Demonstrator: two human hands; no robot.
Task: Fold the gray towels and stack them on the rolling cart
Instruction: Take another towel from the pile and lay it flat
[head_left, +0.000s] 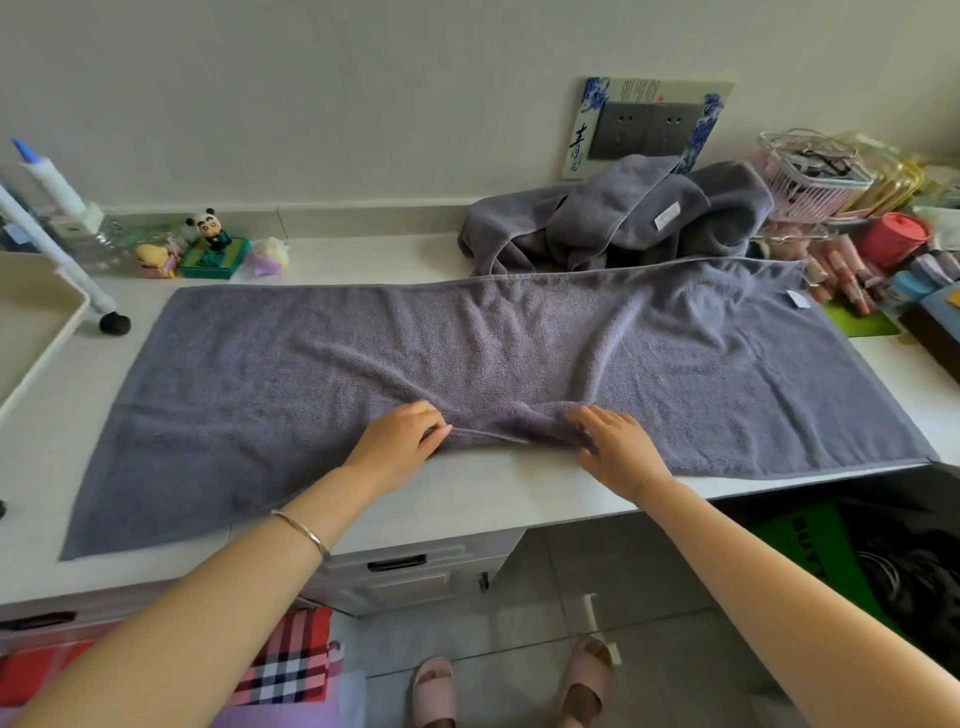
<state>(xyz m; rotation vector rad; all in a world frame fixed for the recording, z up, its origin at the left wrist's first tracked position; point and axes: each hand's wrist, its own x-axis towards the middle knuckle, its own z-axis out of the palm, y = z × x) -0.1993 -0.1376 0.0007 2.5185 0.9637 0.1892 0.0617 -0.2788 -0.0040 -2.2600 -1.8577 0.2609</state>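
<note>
A long gray towel (322, 364) lies spread across the white countertop (498, 493), bunched into wrinkles at the middle of its near edge. My left hand (400, 441) pinches that near hem just left of centre. My right hand (618, 447) rests on the same hem just right of centre, fingers curled into the cloth. More gray towels (618, 218) lie crumpled in a heap against the back wall, touching the spread towel's far edge. A cream tray edge of the rolling cart (36, 332) shows at the far left.
Small toy figures (208, 244) stand at the back left. A pink basket (810, 176), a red cup (893, 239) and cosmetics (841, 275) crowd the right end of the counter. A wall socket (644, 130) sits behind the heap. Drawers and my slippered feet are below.
</note>
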